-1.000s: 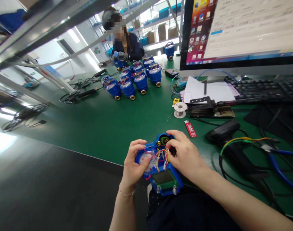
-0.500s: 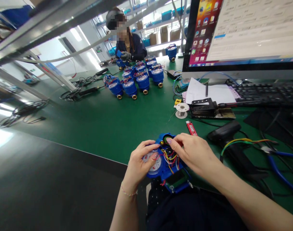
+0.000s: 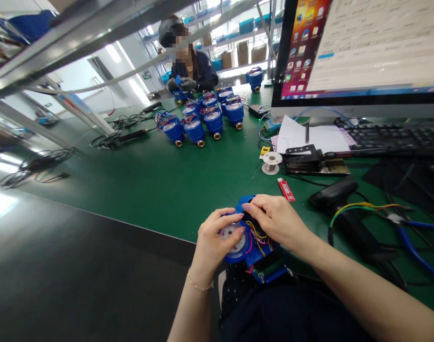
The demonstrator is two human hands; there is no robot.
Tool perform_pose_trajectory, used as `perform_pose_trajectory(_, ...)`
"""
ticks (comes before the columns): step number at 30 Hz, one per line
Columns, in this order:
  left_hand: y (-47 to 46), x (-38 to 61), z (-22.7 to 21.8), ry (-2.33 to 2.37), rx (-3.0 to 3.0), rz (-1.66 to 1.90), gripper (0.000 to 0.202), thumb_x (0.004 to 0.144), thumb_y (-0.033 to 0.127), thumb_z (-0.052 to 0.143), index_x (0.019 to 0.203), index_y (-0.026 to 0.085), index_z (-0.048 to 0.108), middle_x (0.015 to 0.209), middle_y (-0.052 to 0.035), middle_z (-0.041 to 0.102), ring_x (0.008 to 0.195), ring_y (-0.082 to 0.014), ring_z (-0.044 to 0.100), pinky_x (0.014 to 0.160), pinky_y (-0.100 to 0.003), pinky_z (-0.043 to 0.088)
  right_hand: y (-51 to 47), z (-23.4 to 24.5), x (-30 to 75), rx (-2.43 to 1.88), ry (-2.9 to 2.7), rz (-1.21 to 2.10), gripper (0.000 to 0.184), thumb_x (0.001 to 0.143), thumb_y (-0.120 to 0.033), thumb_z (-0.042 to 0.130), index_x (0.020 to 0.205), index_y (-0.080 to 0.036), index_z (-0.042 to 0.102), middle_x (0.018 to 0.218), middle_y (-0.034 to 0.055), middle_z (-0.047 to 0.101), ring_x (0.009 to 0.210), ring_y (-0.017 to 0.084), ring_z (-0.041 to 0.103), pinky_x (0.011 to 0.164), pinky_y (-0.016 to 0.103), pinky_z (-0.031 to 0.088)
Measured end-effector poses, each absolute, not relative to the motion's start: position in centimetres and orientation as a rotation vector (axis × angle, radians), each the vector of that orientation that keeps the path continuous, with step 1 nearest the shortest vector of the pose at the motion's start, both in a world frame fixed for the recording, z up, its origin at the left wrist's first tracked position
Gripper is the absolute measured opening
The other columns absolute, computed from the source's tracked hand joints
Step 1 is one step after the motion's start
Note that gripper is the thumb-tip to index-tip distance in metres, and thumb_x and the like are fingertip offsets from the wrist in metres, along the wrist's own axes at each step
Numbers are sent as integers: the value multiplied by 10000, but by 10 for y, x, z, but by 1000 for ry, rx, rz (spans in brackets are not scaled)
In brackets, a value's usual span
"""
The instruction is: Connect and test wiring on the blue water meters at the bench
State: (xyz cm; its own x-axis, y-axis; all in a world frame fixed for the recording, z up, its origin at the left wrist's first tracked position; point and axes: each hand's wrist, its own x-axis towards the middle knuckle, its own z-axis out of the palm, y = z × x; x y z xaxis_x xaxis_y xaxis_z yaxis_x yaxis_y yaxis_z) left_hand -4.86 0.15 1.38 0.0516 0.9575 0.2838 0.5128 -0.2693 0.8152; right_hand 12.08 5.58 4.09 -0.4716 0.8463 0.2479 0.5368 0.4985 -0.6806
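Note:
At the bench's near edge, over my lap, lies a blue water meter point(image 3: 254, 259) with a round white dial point(image 3: 237, 243) and an opened wiring compartment. Loose yellow, red and white wires point(image 3: 259, 232) show inside it. My left hand point(image 3: 214, 240) grips the meter from the left, its thumb across the dial and its fingers along the upper rim. With the thumb at the compartment's upper end, my right hand point(image 3: 279, 219) is closed on the housing; its other fingertips are hidden. A dark flap or cover point(image 3: 270, 267) hangs at the meter's near side.
Several more blue water meters point(image 3: 212, 121) stand further back, near a gloved co-worker point(image 3: 199, 71). To the right are a solder spool point(image 3: 271, 164), a red-and-white packet point(image 3: 286, 189), a barcode scanner point(image 3: 348, 228), cables, a keyboard point(image 3: 391, 137) and a monitor point(image 3: 363, 52).
Both hands and the meter have shifted slightly right in view. My right thumb now sits at the compartment's upper rim, and the green part seen under it earlier is covered.

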Motion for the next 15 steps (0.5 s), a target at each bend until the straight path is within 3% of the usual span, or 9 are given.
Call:
perform_pose_trajectory(5, 7, -48, 16, 1471, 1664, 1190, 178, 744, 227, 674, 919, 230, 706, 992, -61, 658, 937, -201, 614, 851, -327, 492, 46, 32, 129, -1085, -2251, 613, 357, 899, -272, 399, 567, -165, 475, 569, -4, 486, 541, 99, 440, 543, 244, 281)
perform_pose_trajectory(11, 11, -50, 15, 1434, 1572, 1216, 172, 741, 247, 694, 911, 224, 707, 980, -53, 670, 938, -193, 613, 865, -315, 480, 45, 21, 135, -1105, -2046, 812, 400, 887, -333, 361, 520, -186, 308, 495, -31, 366, 474, 82, 348, 486, 236, 247)
perform_pose_trajectory(15, 12, -51, 16, 1423, 1555, 1216, 159, 742, 241, 695, 900, 228, 708, 977, -44, 671, 943, -182, 608, 866, -294, 470, 48, 29, 136, -1065, -2033, 845, 388, 906, -344, 382, 555, -179, 378, 574, -18, 420, 536, 89, 400, 518, 222, 304)
